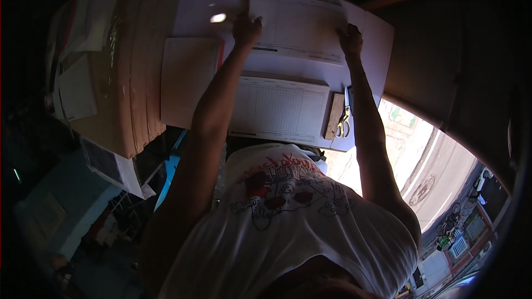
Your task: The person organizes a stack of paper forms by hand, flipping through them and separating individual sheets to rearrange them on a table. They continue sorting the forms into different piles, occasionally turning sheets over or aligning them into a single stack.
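Note:
At the far side of the white table, a stack of printed forms (296, 25) lies between my two hands. My left hand (246, 30) grips its left edge, the thumb on the top sheet. On the opposite edge my right hand (350, 41) is closed, its fingers in shadow. Closer to my body lies a second stack of printed forms (280, 105), with ruled tables on its top sheet. To its right are a wooden block (334, 116) and scissors with gold handles (344, 124).
A pale board or pad with a red edge (188, 77) lies at the table's left. Beyond it stand large brown cardboard stacks (130, 77) with papers on them. The white tabletop (374, 50) ends at the right, above a sunlit street (438, 160).

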Demonstrator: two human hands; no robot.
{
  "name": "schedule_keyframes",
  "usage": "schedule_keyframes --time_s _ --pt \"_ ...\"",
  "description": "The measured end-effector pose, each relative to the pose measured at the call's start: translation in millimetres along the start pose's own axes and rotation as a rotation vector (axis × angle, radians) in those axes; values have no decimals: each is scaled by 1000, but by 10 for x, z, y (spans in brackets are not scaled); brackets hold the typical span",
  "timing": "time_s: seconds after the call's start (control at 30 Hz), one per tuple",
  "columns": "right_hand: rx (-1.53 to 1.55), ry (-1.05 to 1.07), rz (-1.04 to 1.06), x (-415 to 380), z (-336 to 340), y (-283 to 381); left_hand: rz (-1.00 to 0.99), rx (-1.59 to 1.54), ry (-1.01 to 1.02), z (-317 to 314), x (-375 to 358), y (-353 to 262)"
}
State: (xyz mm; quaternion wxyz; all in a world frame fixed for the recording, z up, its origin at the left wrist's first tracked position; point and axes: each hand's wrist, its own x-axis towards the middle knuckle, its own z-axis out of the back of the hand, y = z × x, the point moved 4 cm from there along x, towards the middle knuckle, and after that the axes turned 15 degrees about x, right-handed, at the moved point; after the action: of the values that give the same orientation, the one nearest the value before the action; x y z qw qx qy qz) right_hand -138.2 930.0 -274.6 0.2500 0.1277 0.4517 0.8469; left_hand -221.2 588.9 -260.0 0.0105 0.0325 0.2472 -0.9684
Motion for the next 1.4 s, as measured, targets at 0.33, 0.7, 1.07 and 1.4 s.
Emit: schedule_keyframes --time_s 0.33,0.7,1.07,1.4 --pt "-61 104 -574 266 -247 -319 237 -45 255 -330 422 224" --pt "156 38 -256 290 -210 -401 233 -510 436 -206 351 -2" --pt "117 192 -309 274 -256 -245 306 -762 503 -549 472 181" --pt "-282 110 -406 300 -228 -97 303 -844 507 -568 494 176"
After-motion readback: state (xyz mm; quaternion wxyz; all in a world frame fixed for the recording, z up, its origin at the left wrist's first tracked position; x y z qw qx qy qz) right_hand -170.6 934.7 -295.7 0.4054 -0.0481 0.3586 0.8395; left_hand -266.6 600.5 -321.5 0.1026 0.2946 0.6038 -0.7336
